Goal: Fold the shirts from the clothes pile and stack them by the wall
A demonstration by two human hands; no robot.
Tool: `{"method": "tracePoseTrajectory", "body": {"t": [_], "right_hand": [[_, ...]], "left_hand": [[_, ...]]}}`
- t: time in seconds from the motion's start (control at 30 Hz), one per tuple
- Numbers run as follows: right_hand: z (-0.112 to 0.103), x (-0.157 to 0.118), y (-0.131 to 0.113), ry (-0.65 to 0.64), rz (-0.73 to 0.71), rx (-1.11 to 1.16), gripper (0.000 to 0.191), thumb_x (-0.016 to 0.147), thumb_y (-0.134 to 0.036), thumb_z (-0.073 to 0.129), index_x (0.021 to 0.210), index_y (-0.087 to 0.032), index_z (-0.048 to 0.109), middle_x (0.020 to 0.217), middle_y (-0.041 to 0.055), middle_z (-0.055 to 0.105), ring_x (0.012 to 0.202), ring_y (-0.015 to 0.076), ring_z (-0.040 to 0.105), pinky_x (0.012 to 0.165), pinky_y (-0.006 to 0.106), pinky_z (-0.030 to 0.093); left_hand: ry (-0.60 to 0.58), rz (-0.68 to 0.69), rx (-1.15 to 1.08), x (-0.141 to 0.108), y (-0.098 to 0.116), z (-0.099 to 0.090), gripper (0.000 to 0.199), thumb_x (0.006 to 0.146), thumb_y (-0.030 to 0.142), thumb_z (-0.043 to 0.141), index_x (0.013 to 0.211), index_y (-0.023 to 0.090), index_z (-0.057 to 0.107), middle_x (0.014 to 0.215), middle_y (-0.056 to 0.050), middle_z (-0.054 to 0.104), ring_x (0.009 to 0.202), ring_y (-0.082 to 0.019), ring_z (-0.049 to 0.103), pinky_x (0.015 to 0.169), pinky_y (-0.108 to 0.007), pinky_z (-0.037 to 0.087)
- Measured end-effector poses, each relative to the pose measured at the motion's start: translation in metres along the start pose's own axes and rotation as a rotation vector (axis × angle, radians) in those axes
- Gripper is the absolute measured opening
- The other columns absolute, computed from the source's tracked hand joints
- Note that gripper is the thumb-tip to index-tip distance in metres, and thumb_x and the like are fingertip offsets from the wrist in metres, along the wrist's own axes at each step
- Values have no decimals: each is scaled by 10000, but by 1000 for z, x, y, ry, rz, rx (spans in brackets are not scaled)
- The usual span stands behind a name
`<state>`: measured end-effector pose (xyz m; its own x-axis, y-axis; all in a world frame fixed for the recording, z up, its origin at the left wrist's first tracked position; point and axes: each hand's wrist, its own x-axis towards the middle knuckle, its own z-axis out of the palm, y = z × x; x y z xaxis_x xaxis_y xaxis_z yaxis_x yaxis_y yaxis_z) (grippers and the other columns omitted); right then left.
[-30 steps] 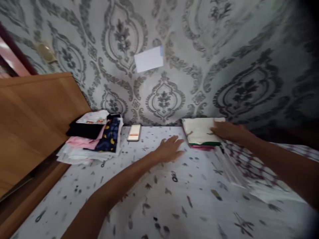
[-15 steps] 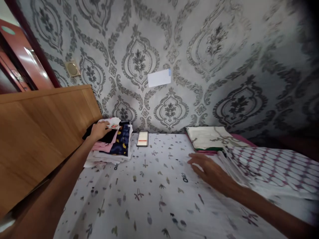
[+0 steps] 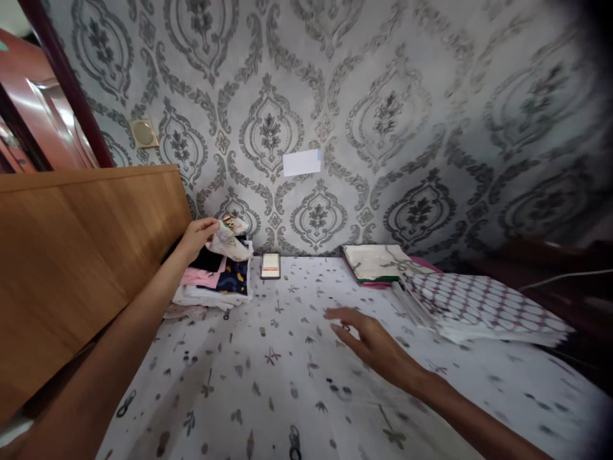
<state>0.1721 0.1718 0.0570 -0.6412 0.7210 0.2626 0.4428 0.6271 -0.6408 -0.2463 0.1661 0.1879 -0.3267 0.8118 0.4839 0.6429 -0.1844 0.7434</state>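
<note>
My left hand [image 3: 195,241] pinches a small white cloth garment [image 3: 230,240] with a colourful print, its exact kind unclear, and holds it just above a stack of clothes. In that stack a navy garment with yellow shapes [image 3: 234,276], a pink piece [image 3: 204,275] and a black piece [image 3: 207,259] lie over folded white clothes [image 3: 205,298]. Over the patterned bedsheet [image 3: 287,358] hovers my right hand [image 3: 366,338], fingers apart, holding nothing.
A small dark-framed card or device [image 3: 271,266] lies near the wall. Folded cream fabric [image 3: 373,260] and a chequered folded cloth [image 3: 483,303] sit at the right. The wooden board [image 3: 96,255] borders the left. A white paper [image 3: 301,163] is on the wallpapered wall.
The white garment has been lifted off the stack by my left hand and moved slightly right. My right hand has shifted left across the sheet. The view has turned a little right.
</note>
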Motion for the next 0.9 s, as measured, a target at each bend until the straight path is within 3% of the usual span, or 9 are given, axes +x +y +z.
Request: {"method": "tracePoseTrajectory", "body": {"t": [0.17,0.23,0.3,0.4,0.5,0.57,0.7,0.8,0.9], "right_hand": [[14,25,-53,169,-64,171,549,927,-546,478,1389,-249,493,1468,136,491,1293,310,521,1005,480,493],[25,31,-66,242,-75,208,693,871,-562,573,1459,-237,403,1542,148,389,1391,329,400,1069,509,422],[35,35,-77,277,-89,269,754,812,-560,654,1443,-226,411,1519,151,409,1381,329,394,1060,498,412],[43,39,-94,142,-110,454,468,820,-577,635,1091,-197,620,1083,91,659,998,249,607,811,376,498],[41,39,-106,68,-108,656,415,855,-591,583,734,-196,545,659,-22,518,607,122,467,568,262,386],[34,37,-112,157,-95,724,409,855,-568,609,705,-205,495,610,-52,429,551,96,368,521,242,318],[13,28,-130,311,-125,743,387,852,-551,644,742,-216,484,626,-56,426,549,95,359,503,232,303],[-6,13,-150,318,-190,707,357,869,-528,651,772,-215,509,643,-51,462,546,93,392,503,227,325],[-30,-7,-170,361,-235,687,301,892,-459,661,789,-216,517,659,-51,489,548,89,446,502,218,354]], "left_hand": [[-239,-113,-695,-51,27,22,348,662,421,828,767,165,617,700,17,626,604,-104,577,600,-217,492],[-282,-167,-805,-71,39,33,325,661,363,848,761,158,617,695,27,620,596,-90,574,588,-197,484],[-349,-212,-841,-91,50,45,293,687,331,835,763,150,618,702,25,623,601,-90,577,581,-195,479],[-429,-241,-821,-119,66,63,257,738,326,787,746,145,605,672,30,595,579,-85,550,549,-186,442],[-358,-146,-791,-142,75,77,215,787,321,723,747,155,591,680,39,579,610,-80,540,583,-176,431],[-320,-28,-726,-153,74,83,174,779,299,705,833,164,610,782,24,632,730,-107,588,693,-196,465],[-339,151,-365,-164,51,90,275,706,205,642,977,159,625,900,-13,677,890,-192,610,842,-296,476],[-286,94,-92,-164,28,95,211,646,167,549,839,167,635,765,-1,644,780,-198,579,758,-308,469],[-306,-12,-34,-164,9,94,131,592,191,523,700,180,596,646,20,570,696,-181,537,642,-273,437]]}}
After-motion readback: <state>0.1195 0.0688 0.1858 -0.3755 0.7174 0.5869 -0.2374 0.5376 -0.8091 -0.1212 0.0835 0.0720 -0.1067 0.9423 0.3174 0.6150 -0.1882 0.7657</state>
